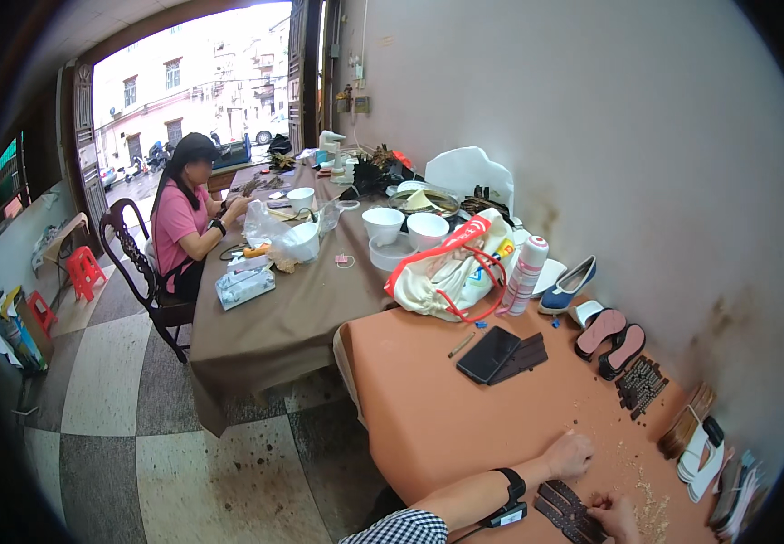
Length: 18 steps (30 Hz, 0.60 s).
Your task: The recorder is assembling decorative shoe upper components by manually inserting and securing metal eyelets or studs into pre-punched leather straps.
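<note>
My left hand (569, 455) is closed in a fist above the orange table cover, a black band on its wrist. What it may hold is hidden. Below it lies a dark brown slotted piece (569, 513), made of several strips side by side with small marks along them. My right hand (616, 517), at the lower edge, has its fingertips bent onto the right side of that piece. Pale crumbs (650, 499) are scattered to the right of this hand.
Along the wall stand dark small blocks (642, 388), pink-soled shoes (611, 342), a blue shoe (569, 286) and white cutouts (702, 460). Farther off are a phone (489, 354), a spray can (525, 275) and a cloth bag (451, 276). A person in pink (183, 218) works at the brown-covered table (319, 308).
</note>
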Tool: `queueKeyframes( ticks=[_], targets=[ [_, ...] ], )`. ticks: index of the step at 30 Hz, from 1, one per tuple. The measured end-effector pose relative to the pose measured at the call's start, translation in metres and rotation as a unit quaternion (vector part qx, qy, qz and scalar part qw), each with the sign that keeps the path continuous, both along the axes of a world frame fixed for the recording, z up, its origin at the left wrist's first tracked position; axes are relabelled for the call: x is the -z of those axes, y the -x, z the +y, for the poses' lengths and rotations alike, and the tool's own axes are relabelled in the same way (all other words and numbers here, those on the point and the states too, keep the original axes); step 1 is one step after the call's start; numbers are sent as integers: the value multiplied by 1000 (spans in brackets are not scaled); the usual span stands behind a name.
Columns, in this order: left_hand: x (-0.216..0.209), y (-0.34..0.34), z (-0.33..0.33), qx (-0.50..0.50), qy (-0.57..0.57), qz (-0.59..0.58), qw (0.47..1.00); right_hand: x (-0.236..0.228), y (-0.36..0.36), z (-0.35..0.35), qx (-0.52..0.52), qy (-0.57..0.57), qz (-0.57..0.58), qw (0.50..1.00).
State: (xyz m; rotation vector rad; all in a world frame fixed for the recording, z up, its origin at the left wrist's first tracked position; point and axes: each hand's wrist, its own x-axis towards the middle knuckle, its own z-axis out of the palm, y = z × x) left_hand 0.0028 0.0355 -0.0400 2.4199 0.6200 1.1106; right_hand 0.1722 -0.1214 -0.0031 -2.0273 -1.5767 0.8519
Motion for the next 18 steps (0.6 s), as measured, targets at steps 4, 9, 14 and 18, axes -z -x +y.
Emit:
queueKeyframes(
  ticks=[4,9,14,18],
  targets=[
    [3,-6,3,-7,-29,21,999,6,-3,-4,58,0,93,994],
    [-18,9,6,19,54,-4,998,-17,10,-5,52,15,124,991],
    [-19,12,9,-7,100,-2,995,-12,12,-4,89,5,141,986],
    [-23,6,6,7,196,-47,979,-14,5,-13,79,-41,144,986]
  ],
)
